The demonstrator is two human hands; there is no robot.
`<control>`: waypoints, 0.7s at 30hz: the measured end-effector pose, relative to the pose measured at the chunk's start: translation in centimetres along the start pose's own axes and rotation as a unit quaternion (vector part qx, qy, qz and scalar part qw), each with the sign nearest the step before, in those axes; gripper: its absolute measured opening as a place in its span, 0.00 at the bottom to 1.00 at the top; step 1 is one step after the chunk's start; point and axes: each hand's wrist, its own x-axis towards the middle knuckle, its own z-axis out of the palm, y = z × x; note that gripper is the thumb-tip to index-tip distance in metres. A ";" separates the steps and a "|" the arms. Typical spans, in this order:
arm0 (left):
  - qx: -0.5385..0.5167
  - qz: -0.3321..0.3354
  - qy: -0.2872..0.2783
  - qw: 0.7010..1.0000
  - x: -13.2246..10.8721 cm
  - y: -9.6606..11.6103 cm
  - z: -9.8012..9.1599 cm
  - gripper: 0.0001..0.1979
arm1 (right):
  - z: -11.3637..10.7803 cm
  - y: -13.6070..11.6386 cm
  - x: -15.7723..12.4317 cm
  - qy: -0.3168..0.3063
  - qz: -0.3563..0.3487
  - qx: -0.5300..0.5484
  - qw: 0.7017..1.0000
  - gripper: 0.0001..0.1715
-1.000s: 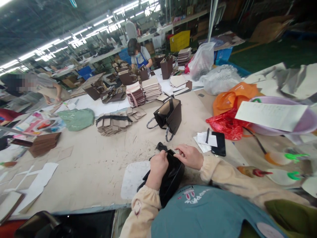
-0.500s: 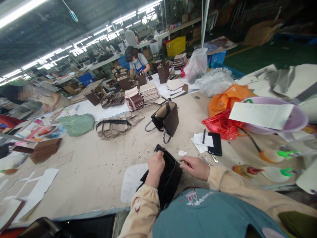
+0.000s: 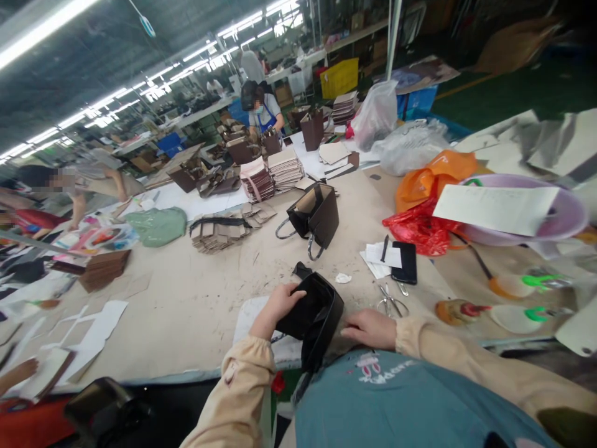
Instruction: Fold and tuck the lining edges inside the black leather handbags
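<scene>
A small black bag (image 3: 313,307) lies at the near edge of the beige table (image 3: 196,305), partly on a white sheet (image 3: 252,314). My left hand (image 3: 278,303) is closed on the bag's left rim, thumb over the top. My right hand (image 3: 372,328) rests flat on the table just right of the bag, fingers together and stretched out, holding nothing. A strap of the bag hangs down over the table edge toward my lap.
Scissors (image 3: 390,302), a black phone (image 3: 405,263) on paper slips and a crumpled scrap (image 3: 343,278) lie right of the bag. A brown handbag (image 3: 315,218) stands further back. Stacks of cardboard pieces (image 3: 219,231), red and orange plastic bags (image 3: 420,218), a lilac basin (image 3: 559,218). Other people work at the far side.
My left hand shifted from the bag's top to its left rim and tipped the bag over. My right hand let go of the bag and dropped flat onto the table near me.
</scene>
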 end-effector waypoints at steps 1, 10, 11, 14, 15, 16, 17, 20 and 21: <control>-0.005 -0.001 -0.008 1.000 -0.8 -0.7 -0.3 0.11 | 0.0 0.0 -0.2 -0.001 0.000 0.004 1.000 0.22; 0.006 -0.048 0.048 0.998 -4.0 -3.5 0.8 0.12 | 0.9 0.0 -0.4 -0.044 0.000 0.034 0.998 0.24; 0.008 -0.056 0.063 0.996 -3.9 -3.5 1.2 0.12 | 0.9 -0.3 -0.2 -0.047 -0.002 0.037 0.998 0.24; 0.014 -0.081 0.109 0.991 -3.8 -3.3 2.4 0.14 | 0.5 -1.1 0.5 -0.057 -0.003 0.052 0.997 0.26; 0.016 -0.089 0.121 0.988 -3.9 -3.2 2.8 0.14 | 0.4 -1.4 0.8 -0.058 0.001 0.058 0.997 0.28; 0.018 -0.096 0.132 0.986 -4.1 -3.1 3.1 0.15 | 0.3 -1.7 1.1 -0.057 0.008 0.065 0.996 0.29; 0.019 -0.103 0.141 0.985 -4.2 -2.9 3.3 0.15 | 0.3 -2.0 1.4 -0.057 0.014 0.075 0.995 0.31; 0.024 -0.119 0.153 0.981 -4.6 -2.3 3.8 0.17 | 0.3 -2.7 2.2 -0.079 0.039 0.122 0.989 0.38; 0.026 -0.124 0.152 0.980 -4.7 -2.0 3.9 0.18 | 0.3 -2.9 2.3 -0.091 0.047 0.139 0.985 0.40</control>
